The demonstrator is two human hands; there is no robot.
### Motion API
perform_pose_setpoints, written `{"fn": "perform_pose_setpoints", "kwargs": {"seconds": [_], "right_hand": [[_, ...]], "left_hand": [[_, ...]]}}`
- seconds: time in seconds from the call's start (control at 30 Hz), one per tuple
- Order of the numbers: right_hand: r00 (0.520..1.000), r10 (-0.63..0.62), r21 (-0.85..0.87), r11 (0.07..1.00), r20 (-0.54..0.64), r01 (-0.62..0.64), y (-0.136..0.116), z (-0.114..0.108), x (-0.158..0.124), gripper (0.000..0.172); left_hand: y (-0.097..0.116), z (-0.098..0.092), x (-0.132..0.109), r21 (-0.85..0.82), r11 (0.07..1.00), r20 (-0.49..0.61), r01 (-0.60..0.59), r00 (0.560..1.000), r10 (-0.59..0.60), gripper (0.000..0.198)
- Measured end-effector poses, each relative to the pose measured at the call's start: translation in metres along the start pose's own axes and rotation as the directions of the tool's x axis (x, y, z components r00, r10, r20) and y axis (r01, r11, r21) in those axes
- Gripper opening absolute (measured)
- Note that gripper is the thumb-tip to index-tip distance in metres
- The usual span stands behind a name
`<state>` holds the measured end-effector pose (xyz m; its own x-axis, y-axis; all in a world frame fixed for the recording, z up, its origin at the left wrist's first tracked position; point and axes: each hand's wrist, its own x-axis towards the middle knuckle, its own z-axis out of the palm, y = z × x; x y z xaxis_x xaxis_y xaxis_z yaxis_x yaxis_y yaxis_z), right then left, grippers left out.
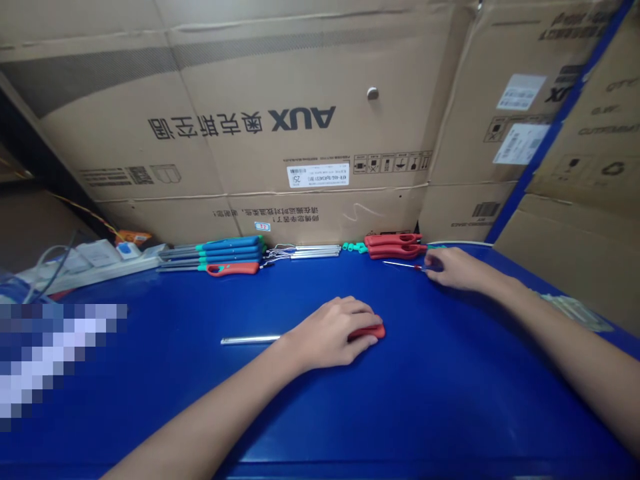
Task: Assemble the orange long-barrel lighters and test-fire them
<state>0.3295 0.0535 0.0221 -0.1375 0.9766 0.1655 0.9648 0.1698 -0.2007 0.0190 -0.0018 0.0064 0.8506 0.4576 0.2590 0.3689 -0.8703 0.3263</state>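
Note:
My left hand (340, 333) is closed over the red handle of a long-nosed lighter (373, 331) lying on the blue table. A silver metal tube (250, 340) points left from beneath my wrist, apparently part of that lighter; the join is covered by the hand. Farther back on the right, my right hand (453, 268) pinches a thin screwdriver (403, 265), its slim shaft pointing left. Just behind the shaft are stacked red lighter handles (394, 250). Small green plastic parts (354, 247) lie beside them.
Along the back lie metal tubes with thin wires (315, 252) and a stack of blue-handled lighters (230, 250) with an orange-red one in front. A white power strip (95, 263) stands at far left. Cardboard (300, 80) walls the back; a plastic bag (577, 312) lies at right.

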Motion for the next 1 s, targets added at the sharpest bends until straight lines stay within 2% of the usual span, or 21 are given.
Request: {"fn": "perform_pose_setpoints", "kwargs": {"seconds": [0.13, 0.23, 0.27, 0.33, 0.43, 0.5, 0.53, 0.6, 0.8, 0.9, 1.0], "right_hand": [[0.996, -0.064, 0.217, 0.973, -0.066, 0.077, -0.005, -0.018, -0.010, 0.015], [0.983, -0.096, 0.392, 0.907, -0.159, 0.152, -0.026, -0.025, -0.020, 0.024], [0.968, -0.083, 0.544, 0.814, -0.239, 0.204, -0.037, -0.025, -0.025, 0.024], [0.937, -0.036, 0.720, 0.631, -0.347, 0.290, -0.059, -0.022, -0.034, 0.025], [0.938, -0.053, 0.858, 0.389, -0.344, 0.336, -0.091, -0.010, -0.047, 0.025], [0.933, -0.080, 0.889, 0.287, -0.350, 0.358, -0.104, -0.001, -0.054, 0.023], [0.930, -0.092, 0.891, 0.267, -0.355, 0.366, -0.109, 0.002, -0.056, 0.022], [0.925, -0.105, 0.888, 0.257, -0.366, 0.381, -0.113, 0.008, -0.059, 0.020], [0.935, -0.145, 0.885, 0.303, -0.324, 0.354, -0.110, 0.013, -0.058, 0.017], [0.943, -0.210, 0.869, 0.375, -0.258, 0.322, -0.107, 0.017, -0.059, 0.022], [0.942, -0.299, 0.827, 0.483, -0.155, 0.289, -0.104, 0.020, -0.060, 0.016]], "left_hand": [[-0.002, 0.000, 0.001, -0.049, 0.999, 0.000, 0.005, 1.000, -0.005, 0.026], [-0.003, 0.000, 0.002, -0.056, 0.998, -0.006, 0.043, 0.999, -0.043, 0.027], [-0.002, 0.000, 0.002, -0.056, 0.997, -0.007, 0.046, 0.999, -0.046, 0.027], [-0.002, 0.000, 0.003, -0.058, 0.998, -0.007, 0.037, 0.999, -0.037, 0.025], [-0.002, 0.000, 0.004, -0.059, 0.998, -0.008, 0.026, 1.000, -0.027, 0.024], [-0.002, 0.001, 0.005, -0.064, 0.998, -0.013, 0.024, 1.000, -0.025, 0.025], [-0.002, 0.002, 0.005, -0.069, 0.997, -0.015, 0.022, 1.000, -0.023, 0.025], [-0.003, 0.003, 0.004, -0.084, 0.996, -0.017, 0.014, 1.000, -0.016, 0.026], [-0.002, 0.004, 0.003, -0.072, 0.997, -0.013, -0.008, 1.000, 0.007, 0.027], [-0.002, 0.003, 0.004, -0.058, 0.998, -0.014, -0.019, 1.000, 0.019, 0.025], [-0.002, 0.004, 0.004, -0.046, 0.998, -0.028, -0.031, 0.999, 0.030, 0.026]]}}
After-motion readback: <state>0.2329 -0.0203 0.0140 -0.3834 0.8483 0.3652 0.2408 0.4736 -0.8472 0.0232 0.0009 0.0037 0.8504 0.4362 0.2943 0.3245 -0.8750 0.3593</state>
